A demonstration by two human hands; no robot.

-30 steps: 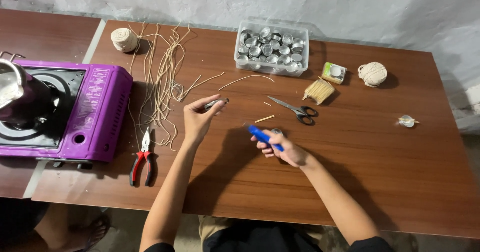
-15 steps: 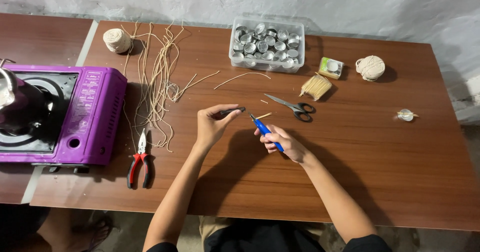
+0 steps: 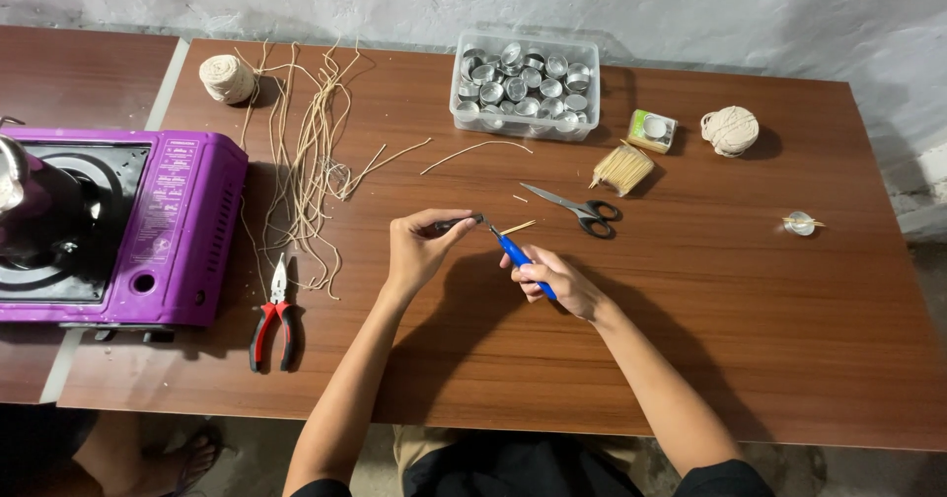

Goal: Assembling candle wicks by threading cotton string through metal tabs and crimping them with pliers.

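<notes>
1. Near the middle of the desk, the left hand pinches a small dark metal piece between thumb and fingers
2. Right hand is closed around a blue-handled tool, whose tip meets the dark piece; a second ago the two hands were well apart, half a second ago nearly joined
3. A short stick lies on the desk just beyond the tool tip, with scissors further toward the far edge
4. Red-handled pliers lie toward the left end near the front edge, beside a purple stove; both unmoved
5. Loose strands of cord spread from the far left corner, next to a ball of twine
6. A clear tub of metal cups stands at the far edge, unchanged
</notes>
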